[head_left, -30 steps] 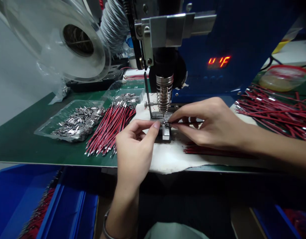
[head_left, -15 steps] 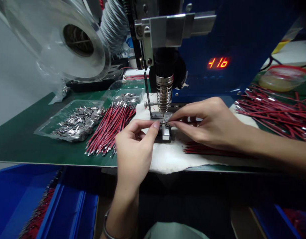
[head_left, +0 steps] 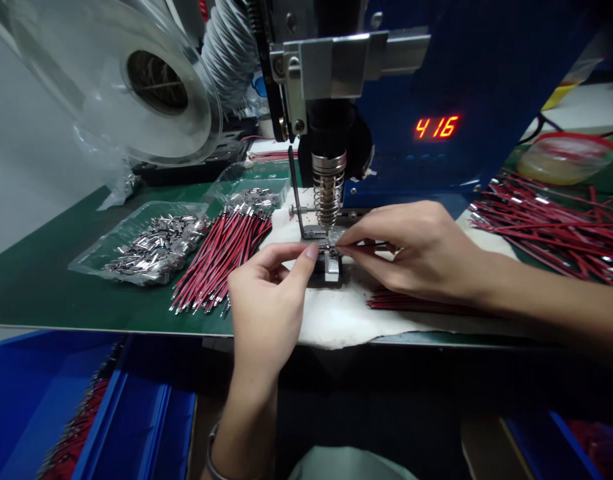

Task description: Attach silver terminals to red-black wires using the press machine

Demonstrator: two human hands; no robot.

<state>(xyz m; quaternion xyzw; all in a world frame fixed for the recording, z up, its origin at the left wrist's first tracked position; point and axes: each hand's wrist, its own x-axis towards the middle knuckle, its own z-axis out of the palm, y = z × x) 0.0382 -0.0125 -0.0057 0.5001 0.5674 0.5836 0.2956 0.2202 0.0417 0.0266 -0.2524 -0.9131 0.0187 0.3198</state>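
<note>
My left hand (head_left: 266, 293) pinches thumb and forefinger together at the left side of a small metal fixture (head_left: 331, 268). What lies between those fingertips is too small to make out. From the right, my right hand (head_left: 421, 247) is closed in a pinch on a thin dark wire (head_left: 384, 247), its fingertips at the fixture's other side. Directly above the fixture stands the spring-wrapped soldering head (head_left: 329, 190) of a blue machine (head_left: 401, 160). The tip and the joint under it are partly hidden by my fingers.
Left of my hands are a clear tray (head_left: 156, 247) of small metal parts and a bundle of red-black wires (head_left: 224, 260). More wires (head_left: 551, 227) lie at right, others (head_left: 421, 302) under my right hand. A clear reel (head_left: 111, 80) hangs upper left; blue bins (head_left: 136, 413) sit below.
Both hands stay pinched at the fixture, with only slight shifts. Less of the wire shows behind my right fingers than a second ago. The red display now reads 416 clearly.
</note>
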